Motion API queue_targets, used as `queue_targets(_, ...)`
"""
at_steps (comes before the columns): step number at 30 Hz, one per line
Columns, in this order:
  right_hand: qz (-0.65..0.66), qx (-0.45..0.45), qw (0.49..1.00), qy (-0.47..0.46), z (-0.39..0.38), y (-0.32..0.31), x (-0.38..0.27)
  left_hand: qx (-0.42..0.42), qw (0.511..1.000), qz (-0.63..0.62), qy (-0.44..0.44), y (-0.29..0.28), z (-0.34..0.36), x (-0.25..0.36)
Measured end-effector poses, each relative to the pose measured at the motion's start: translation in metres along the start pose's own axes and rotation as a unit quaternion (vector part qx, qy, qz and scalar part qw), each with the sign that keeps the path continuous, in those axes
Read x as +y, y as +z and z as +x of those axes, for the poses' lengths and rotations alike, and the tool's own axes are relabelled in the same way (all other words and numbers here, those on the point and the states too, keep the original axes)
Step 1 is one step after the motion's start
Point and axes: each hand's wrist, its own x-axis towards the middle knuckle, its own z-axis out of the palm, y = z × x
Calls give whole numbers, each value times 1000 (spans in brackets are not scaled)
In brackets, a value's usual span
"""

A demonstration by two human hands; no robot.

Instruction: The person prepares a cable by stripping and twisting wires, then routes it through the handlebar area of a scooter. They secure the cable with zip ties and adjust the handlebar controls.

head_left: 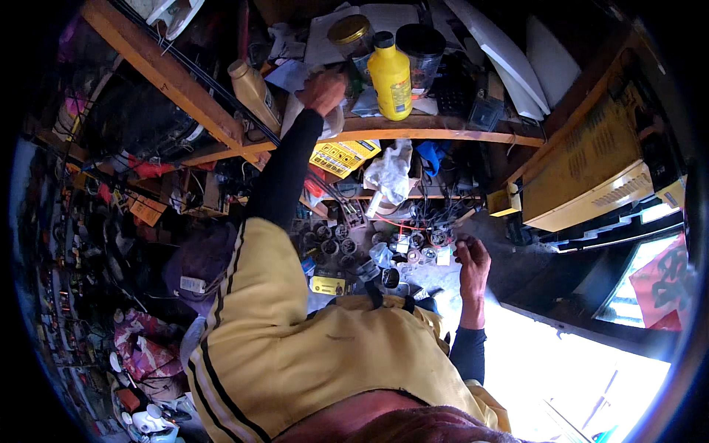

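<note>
My left hand [323, 91] reaches onto a cluttered wooden shelf [448, 128], its fingers curled over a whitish plastic bag and papers; what they grip is hidden. Beside it stand a beige bottle [252, 96], a yellow bottle [389, 81] with a black cap, a gold-lidded jar [351, 31] and a dark-lidded container [419, 46]. My right hand [473, 262] is lower at the right, held in the air with fingers bent together; anything in them is too small to make out.
Small tubs [341, 247] and a yellow box [327, 284] lie on the floor below. Crumpled white cloth [390, 170] sits under the shelf. A large yellow metal machine [581, 170] is at the right, above a bright opening. Cables and piled goods [148, 332] crowd the left.
</note>
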Motion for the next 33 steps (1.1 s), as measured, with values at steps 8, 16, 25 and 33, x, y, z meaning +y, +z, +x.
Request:
queue_targets(8, -277, -58, 900, -331, 46, 106, -94, 74, 955, -287, -13, -68, -210, 91)
queue_targets(16, -365, -76, 814, -446, 90, 191, -144, -17, 912, -404, 64, -80, -232, 92)
queue_targets(25, -321, -122, 877, -336, 72, 182, -147, 49, 989, 111, 84, 13, -89, -23)
queue_targets(33, -226, -97, 933, -261, 74, 148, -119, 134, 980, -146, -30, 6, -92, -14)
